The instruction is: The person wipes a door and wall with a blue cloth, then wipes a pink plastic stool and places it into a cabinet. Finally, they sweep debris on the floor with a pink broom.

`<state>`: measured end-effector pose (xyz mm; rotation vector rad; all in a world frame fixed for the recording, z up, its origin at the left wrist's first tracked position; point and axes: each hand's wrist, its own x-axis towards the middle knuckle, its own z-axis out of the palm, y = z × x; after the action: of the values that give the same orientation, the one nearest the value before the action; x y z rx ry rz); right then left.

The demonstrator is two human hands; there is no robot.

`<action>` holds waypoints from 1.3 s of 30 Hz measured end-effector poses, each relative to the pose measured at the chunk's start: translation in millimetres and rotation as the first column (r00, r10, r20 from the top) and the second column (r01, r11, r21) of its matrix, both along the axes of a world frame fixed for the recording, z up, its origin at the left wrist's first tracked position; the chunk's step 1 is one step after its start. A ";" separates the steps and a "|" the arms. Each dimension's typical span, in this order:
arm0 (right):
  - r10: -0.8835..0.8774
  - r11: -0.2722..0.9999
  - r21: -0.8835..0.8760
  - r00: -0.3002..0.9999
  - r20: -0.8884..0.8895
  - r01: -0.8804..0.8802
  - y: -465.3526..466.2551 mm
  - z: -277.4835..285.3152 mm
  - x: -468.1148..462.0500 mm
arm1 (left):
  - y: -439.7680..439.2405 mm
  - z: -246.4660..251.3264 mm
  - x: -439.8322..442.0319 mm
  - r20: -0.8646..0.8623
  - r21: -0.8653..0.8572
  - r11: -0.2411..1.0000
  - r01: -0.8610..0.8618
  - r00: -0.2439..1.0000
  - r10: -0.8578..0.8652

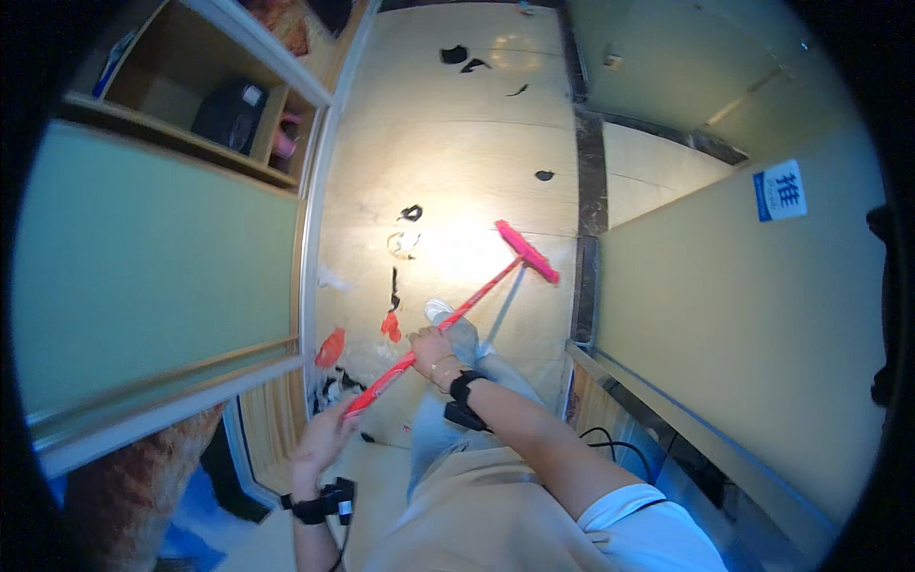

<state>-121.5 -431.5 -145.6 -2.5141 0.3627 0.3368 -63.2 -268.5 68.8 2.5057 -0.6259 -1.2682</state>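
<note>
Both hands grip the red handle (389,380) of a long broom, which slants up and right across the tiled floor (457,154). At the handle's lower end is my left hand (322,437), closed around its tip. Further up, my right hand (432,352) wraps the shaft. The pink broom head (527,252) rests on or just over the floor, near the dark threshold strip. Left of the shaft lie two red scraps (330,348), a thin black strip (394,288) and a black curled piece (411,213).
Further ahead are black scraps (454,55) and a small dark piece (545,175). A glass-topped counter (157,236) with open shelves lines the left. On the right stands a frosted glass door (736,286) bearing a sign. Black cables (620,447) hang near my right elbow.
</note>
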 end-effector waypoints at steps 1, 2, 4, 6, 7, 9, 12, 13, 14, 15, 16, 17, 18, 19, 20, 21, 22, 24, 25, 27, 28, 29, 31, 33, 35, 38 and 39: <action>-0.019 1.000 -0.014 1.000 -0.018 0.019 -13.0 -3.6 -4.7 | -18.6 -19.1 3.3 -0.039 0.001 1.000 0.017 0.999 -0.017; -0.005 1.000 0.020 0.992 -0.125 0.008 -28.2 -8.7 -5.4 | -39.4 -38.4 6.6 -0.041 0.043 0.991 0.126 0.991 -0.124; -0.066 0.998 -0.015 0.986 -0.154 0.065 -52.2 -16.0 -13.6 | -79.4 -70.2 11.6 -0.059 0.093 0.949 0.300 0.953 -0.296; -0.119 0.992 -0.051 0.987 -0.108 0.114 -74.9 -22.6 -7.2 | -114.6 -89.6 25.3 -0.100 0.126 0.888 0.442 0.896 -0.432; -0.154 0.988 -0.031 0.985 -0.076 0.152 -87.2 -25.0 -1.7 | -126.6 -91.2 35.2 -0.077 0.080 0.896 0.436 0.899 -0.431; -0.192 0.981 0.006 0.975 -0.110 0.194 -101.4 -25.7 15.6 | -135.4 -83.9 64.7 -0.063 0.016 0.907 0.420 0.906 -0.418; -0.117 0.987 0.071 0.954 -0.276 0.142 -128.0 -19.6 55.5 | -153.7 -57.3 105.4 -0.092 0.057 0.892 0.448 0.892 -0.442; -0.089 0.987 0.103 0.955 -0.284 0.122 -130.3 -15.6 71.8 | -156.5 -46.7 120.8 -0.083 0.071 0.887 0.457 0.889 -0.451; -0.070 0.985 0.133 0.957 -0.282 0.111 -129.2 -11.0 87.0 | -159.1 -36.3 135.4 -0.073 0.091 0.883 0.460 0.888 -0.455; -0.048 0.980 0.172 0.960 -0.275 0.098 -135.7 -7.9 95.3 | -170.4 -25.9 140.4 -0.049 0.112 0.879 0.463 0.886 -0.460; -0.058 0.974 0.198 0.969 -0.241 0.107 -133.1 -2.8 111.7 | -173.3 -17.4 154.0 -0.037 0.123 0.874 0.470 0.882 -0.469; -0.051 0.972 0.211 0.972 -0.229 0.101 -131.2 2.0 127.6 | -174.6 -7.2 167.3 -0.016 0.099 0.880 0.464 0.885 -0.465; -0.056 0.968 0.232 0.983 -0.177 0.097 -132.2 6.9 141.8 | -178.4 2.7 177.9 0.006 0.137 0.874 0.466 0.882 -0.471; -0.049 0.968 0.237 0.988 -0.147 0.083 -129.6 12.8 158.5 | -178.5 12.0 190.9 0.042 0.172 0.863 0.475 0.872 -0.488; -0.058 0.964 0.252 0.992 -0.108 0.083 -131.4 18.2 172.2 | -181.5 21.3 200.2 0.062 0.166 0.873 0.459 0.878 -0.474; -0.059 0.964 0.256 0.996 -0.073 0.076 -133.3 23.8 185.9 | -183.2 30.6 210.2 0.102 0.166 0.878 0.449 0.878 -0.468; -0.061 0.969 0.236 0.997 -0.053 0.072 -138.0 29.6 200.1 | -188.7 37.8 220.7 0.110 0.190 0.881 0.434 0.882 -0.458; -0.063 0.982 0.177 0.998 -0.006 0.063 -152.4 37.4 219.5 | -199.8 48.0 236.9 0.143 0.140 0.878 0.458 0.868 -0.476; -0.087 0.985 0.150 0.996 0.009 0.085 -165.8 37.8 224.2 | -208.7 48.9 243.7 0.159 0.116 0.872 0.476 0.857 -0.489; -0.126 0.986 0.113 0.992 0.015 0.123 -188.1 37.6 229.8 | -229.1 42.1 252.4 0.099 0.121 0.893 0.433 0.890 -0.445; -0.154 0.986 0.059 0.988 0.001 0.153 -202.5 34.6 228.6 | -239.0 37.2 255.1 0.075 0.092 0.904 0.419 0.902 -0.425; -0.175 0.984 0.025 0.985 -0.002 0.175 -218.4 31.2 226.1 | -249.5 30.2 259.3 0.045 0.093 0.901 0.423 0.903 -0.428; -0.220 0.974 -0.061 0.975 0.002 0.220 -255.9 20.1 211.2 | -279.2 4.0 259.2 0.014 0.011 0.902 0.431 0.902 -0.431; -0.264 0.963 -0.046 0.965 0.012 0.264 -299.6 8.5 187.5 | -314.8 -27.2 252.0 -0.017 -0.151 0.875 0.459 0.884 -0.467; -0.322 0.942 -0.126 0.943 -0.081 0.311 -340.1 -2.2 167.3 | -355.6 -54.6 239.0 -0.064 -0.145 0.869 0.472 0.872 -0.485; -0.349 0.935 -0.131 0.923 -0.162 0.331 -398.8 -18.8 138.9 | -417.1 -77.2 225.8 -0.054 -0.120 0.813 0.570 0.814 -0.578; -0.367 0.924 -0.162 0.920 -0.135 0.345 -413.7 -24.2 129.9 | -438.2 -80.9 221.0 -0.046 -0.094 0.792 0.603 0.792 -0.608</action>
<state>8.4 -845.2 -169.8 -2.4889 0.9250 0.3819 157.7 -706.8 -12.1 2.2473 -1.5209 -1.4824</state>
